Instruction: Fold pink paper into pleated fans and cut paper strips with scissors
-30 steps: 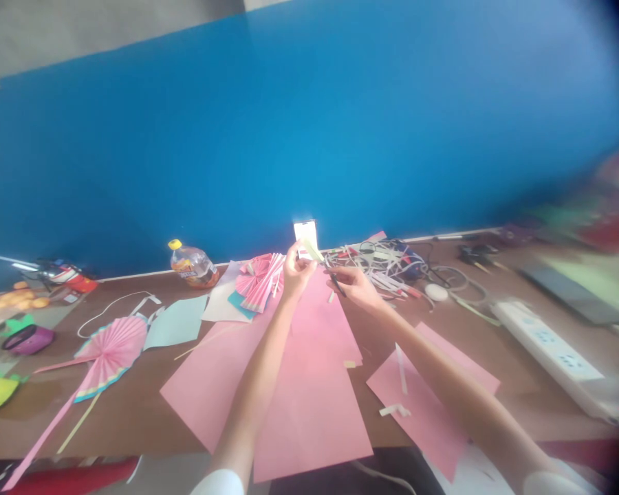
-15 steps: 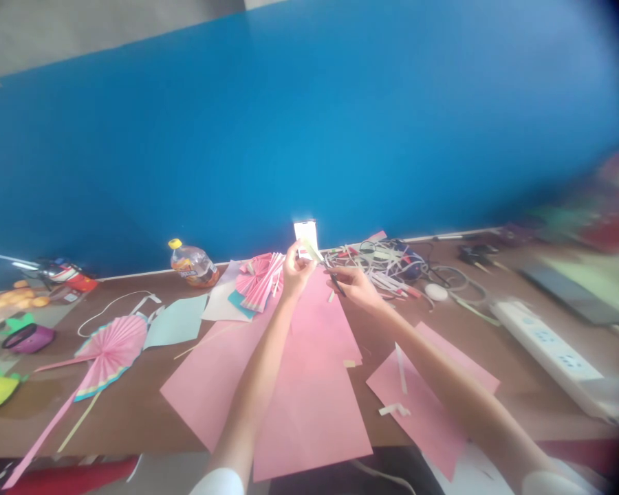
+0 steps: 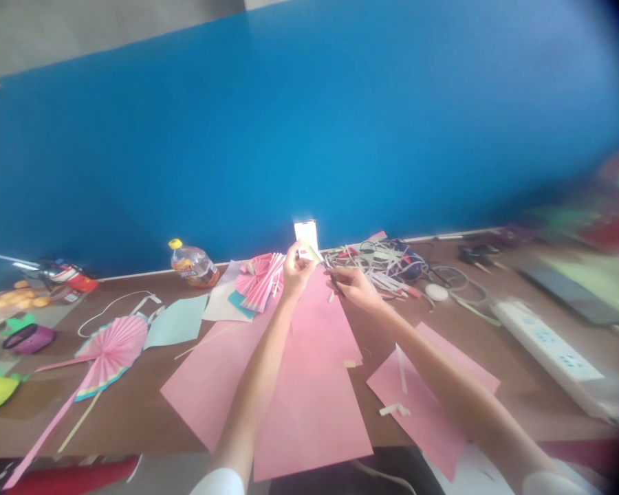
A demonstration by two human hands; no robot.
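Observation:
My left hand (image 3: 298, 272) is closed in a pinch on a small pale yellow-green piece of paper (image 3: 312, 253). Close on its right, my right hand (image 3: 358, 289) is wrapped round a pair of scissors (image 3: 336, 283) with dark handles. The blades point up and left at the paper's lower edge; whether they are parted is too small to tell. Beneath both hands lie overlapping pink sheets (image 3: 314, 419). A bright phone-like screen (image 3: 305, 232) leans against the wall just behind the paper. Beside my left wrist sits a pink pleated paper piece (image 3: 258, 280).
At left are a pink pleated fan (image 3: 114, 349), a light blue sheet (image 3: 177, 322) and a yellow-capped bottle (image 3: 193, 267). Tangled paper strips and cords (image 3: 384, 265) lie back right. A power strip (image 3: 551, 350) and a pink sheet with white scraps (image 3: 417, 405) are at right.
Almost nothing differs. Both hands keep their place, with the paper and the scissors still held close together.

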